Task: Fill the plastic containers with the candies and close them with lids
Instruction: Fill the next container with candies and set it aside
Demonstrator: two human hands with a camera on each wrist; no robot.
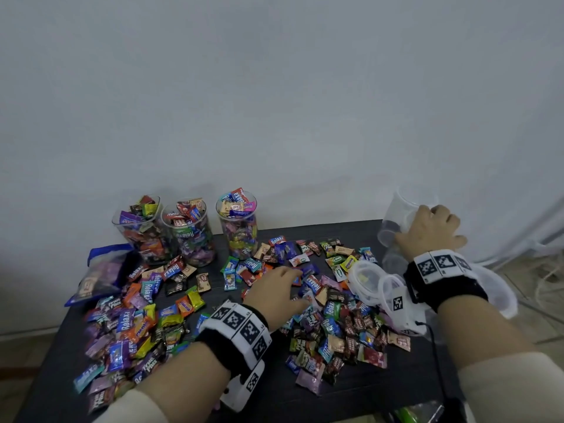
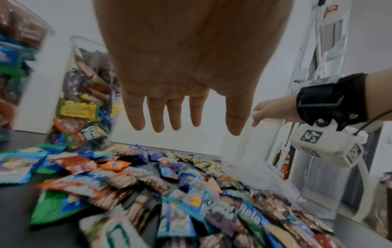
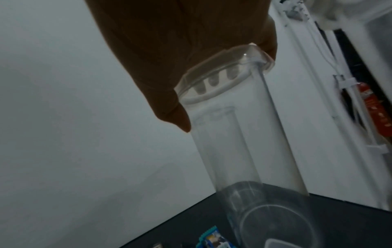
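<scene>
Nearest, loose candies (image 1: 332,328) cover the front and middle of the dark table (image 1: 366,401), two heaps with a bare strip between. Left hand (image 1: 279,296) hovers over the right heap, fingers (image 2: 156,115) straight and slightly spread, nothing held. Risk: a flat sweep or a too-big grab likely pushes wrappers off the near edge, since the heaps run close to it.

Mid right, clear lids (image 1: 375,283) lie in a loose stack just beside the right wrist. Count unclear, they are transparent and overlap. Risk: the right forearm passes over them and could knock them off the right edge.

Further back right, right hand (image 1: 430,232) grips an empty clear container (image 3: 239,134) at its rim, fingertips hooked inside the mouth, thumb outside. It is tilted, base near the table's far right corner. A second clear container seems nested inside it, can't confirm. Risk: rim-only hold on slick plastic, it could slip or swing, and a stuck inner one could drop out when lifted.

Far left, three filled containers (image 1: 186,236) stand by the wall, heaped above the rim, no lids on. Risk: overfill likely stops lids from seating; candies may spill when pressed.

Blue bag (image 1: 100,270) at the far left, contents blurry. Green item at the bottom right edge is cut off, can't identify.
</scene>
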